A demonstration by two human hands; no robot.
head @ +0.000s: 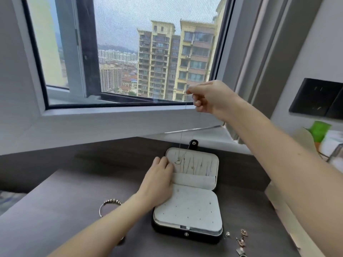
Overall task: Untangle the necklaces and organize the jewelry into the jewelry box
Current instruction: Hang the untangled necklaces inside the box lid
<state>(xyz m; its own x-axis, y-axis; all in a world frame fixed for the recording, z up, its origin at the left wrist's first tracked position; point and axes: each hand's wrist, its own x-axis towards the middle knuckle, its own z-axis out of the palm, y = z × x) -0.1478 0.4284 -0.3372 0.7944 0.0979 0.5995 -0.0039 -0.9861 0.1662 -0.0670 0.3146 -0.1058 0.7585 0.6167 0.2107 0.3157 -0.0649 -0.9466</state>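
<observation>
**Soft lining, bright metal**

The jewelry box (167,231) has a black outer shell, smooth and leather-like with a slight sheen. Its pale inner lining looks soft and matt, like suede or felt. The snap button (186,234) on its front edge is bright metal. The necklace (181,140) is a hair-thin metal chain. The bracelet (109,203) is silvery metal, beaded and glossy. The trinkets (242,240) right of the box are polished, rose-toned metal. The table (65,210) is dark, matt and wood-grained.
</observation>
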